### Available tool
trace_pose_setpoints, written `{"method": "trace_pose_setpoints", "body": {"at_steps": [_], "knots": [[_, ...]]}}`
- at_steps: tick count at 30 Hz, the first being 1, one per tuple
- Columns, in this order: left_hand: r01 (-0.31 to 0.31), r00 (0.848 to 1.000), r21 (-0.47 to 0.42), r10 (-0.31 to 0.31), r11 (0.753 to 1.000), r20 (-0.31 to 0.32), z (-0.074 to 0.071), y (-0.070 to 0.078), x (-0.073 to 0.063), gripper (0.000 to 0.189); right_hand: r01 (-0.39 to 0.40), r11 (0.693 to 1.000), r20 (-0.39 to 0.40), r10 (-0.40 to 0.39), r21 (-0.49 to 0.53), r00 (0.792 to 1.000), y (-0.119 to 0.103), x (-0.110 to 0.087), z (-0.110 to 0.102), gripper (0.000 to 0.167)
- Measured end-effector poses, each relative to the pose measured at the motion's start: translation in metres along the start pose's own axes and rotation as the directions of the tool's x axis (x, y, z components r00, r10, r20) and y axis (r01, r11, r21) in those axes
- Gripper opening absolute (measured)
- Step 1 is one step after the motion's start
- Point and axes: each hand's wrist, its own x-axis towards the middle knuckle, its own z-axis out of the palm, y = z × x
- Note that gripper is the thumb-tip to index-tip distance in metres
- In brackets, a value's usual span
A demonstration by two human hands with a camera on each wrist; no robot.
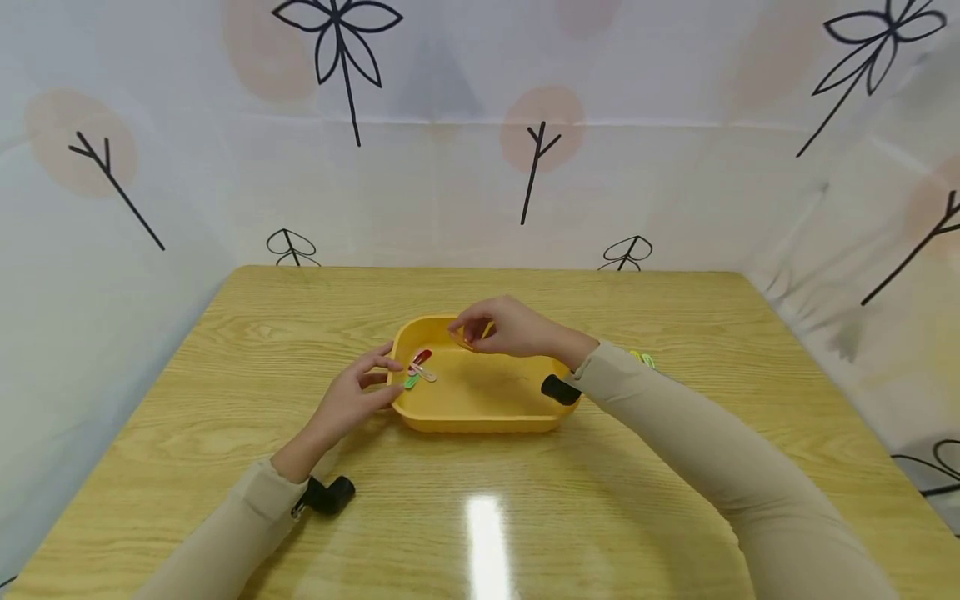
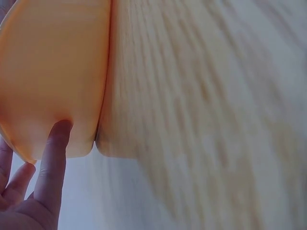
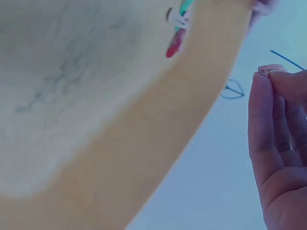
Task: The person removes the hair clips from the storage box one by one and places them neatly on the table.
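Observation:
A yellow tray (image 1: 480, 423) stands on the table, with several small hair clips (image 1: 422, 357), red, green and pale pink, bunched at its left end. My left hand (image 1: 360, 387) rests against that end with spread, mostly straight fingers; in the left wrist view one finger (image 2: 55, 165) lies straight against the outer wall. Over the tray's far side, my right hand (image 1: 513, 327) pinches a small pale pink hair clip (image 3: 272, 70) between thumb and forefinger. The red clip (image 3: 175, 44) also shows in the right wrist view, inside the tray.
Yellow and green hair clips (image 1: 643, 359) lie on the wooden table (image 1: 300, 300) right of the tray, partly hidden behind my right sleeve (image 1: 675, 425). A patterned cloth (image 1: 450, 192) hangs along the table's back and sides. Each wrist bears a black camera (image 1: 330, 497).

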Motion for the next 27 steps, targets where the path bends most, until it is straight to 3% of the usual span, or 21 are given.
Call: {"method": "trace_pose_setpoints", "body": {"at_steps": [12,19,27], "knots": [[0.006,1.000,-0.003,-0.006,1.000,-0.001,-0.002,0.002,-0.001,0.032,-0.052,0.992,-0.139,0.068,0.114,0.988,-0.012,-0.032,-0.004,0.033],[0.003,1.000,-0.003,-0.003,1.000,-0.001,-0.002,0.002,0.000,0.030,-0.091,0.987,-0.246,0.121,0.131,0.962,-0.012,-0.053,-0.005,0.034],[0.000,1.000,0.005,0.000,1.000,0.000,-0.002,0.000,0.000,0.031,-0.157,0.969,-0.319,0.211,0.189,0.924,-0.008,-0.079,-0.004,0.034]]}}
